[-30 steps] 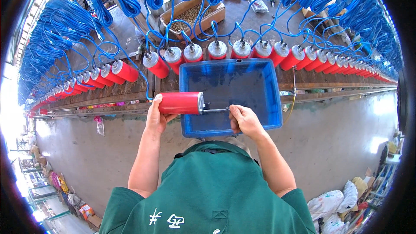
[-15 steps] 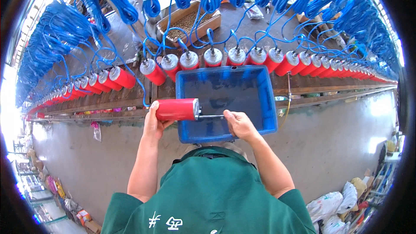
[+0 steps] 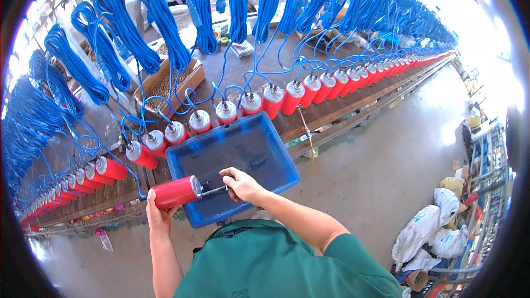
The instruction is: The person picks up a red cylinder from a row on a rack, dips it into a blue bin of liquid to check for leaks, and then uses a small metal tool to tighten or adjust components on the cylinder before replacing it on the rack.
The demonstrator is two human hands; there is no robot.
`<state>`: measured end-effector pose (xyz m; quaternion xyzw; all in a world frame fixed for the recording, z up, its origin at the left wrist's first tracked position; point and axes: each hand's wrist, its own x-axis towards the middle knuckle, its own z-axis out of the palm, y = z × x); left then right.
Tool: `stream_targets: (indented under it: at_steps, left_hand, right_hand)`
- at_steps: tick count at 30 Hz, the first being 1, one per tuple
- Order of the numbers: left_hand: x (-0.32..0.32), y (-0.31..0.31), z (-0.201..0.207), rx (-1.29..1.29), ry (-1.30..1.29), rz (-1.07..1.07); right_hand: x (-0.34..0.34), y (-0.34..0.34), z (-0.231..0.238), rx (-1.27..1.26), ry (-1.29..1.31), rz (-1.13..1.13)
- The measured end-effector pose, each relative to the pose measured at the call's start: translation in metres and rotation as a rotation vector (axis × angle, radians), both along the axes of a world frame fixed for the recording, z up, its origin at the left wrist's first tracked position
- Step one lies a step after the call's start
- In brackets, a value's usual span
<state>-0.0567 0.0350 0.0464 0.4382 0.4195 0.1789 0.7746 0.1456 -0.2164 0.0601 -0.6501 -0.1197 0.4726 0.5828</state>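
My left hand (image 3: pixel 158 215) grips a red cylinder (image 3: pixel 175 192) from below and behind, near its left end. The cylinder lies almost level, its silver-capped end facing right over the near left part of a blue plastic tub (image 3: pixel 286 160). From that cap a slim metal tool (image 3: pixel 214 191) reaches across to my right hand (image 3: pixel 243 186), whose fingers are closed on its outer end. How the tool's tip meets the cap is too small to make out. A blue cable comes down to the cylinder's left end, beside my left hand.
Similar red cylinders (image 3: pixel 293 98) with silver tops line the bench edge, blue cables rising from them. Coiled blue cables (image 3: pixel 160 16) hang above. Behind the row stands a wooden box (image 3: pixel 185 84) of small brownish pieces. White sacks (image 3: pixel 417 232) lie on the floor at right.
The view has turned, so the bench now slants and the tub appears farther left. Both hands still hold the cylinder and tool; the right hand's fingers have shifted slightly around the tool.
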Motion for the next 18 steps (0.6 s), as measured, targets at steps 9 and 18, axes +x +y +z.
stream_targets:
  at_steps: [9,18]
  left_hand:
    - [0.001,-0.001,0.002,0.026,-0.026,-0.020]
    - [0.000,-0.005,-0.001,-0.007,-0.027,0.054]
  right_hand:
    - [0.025,-0.017,-0.015,0.104,-0.720,0.346]
    - [0.015,-0.017,-0.008,0.222,0.186,0.149]
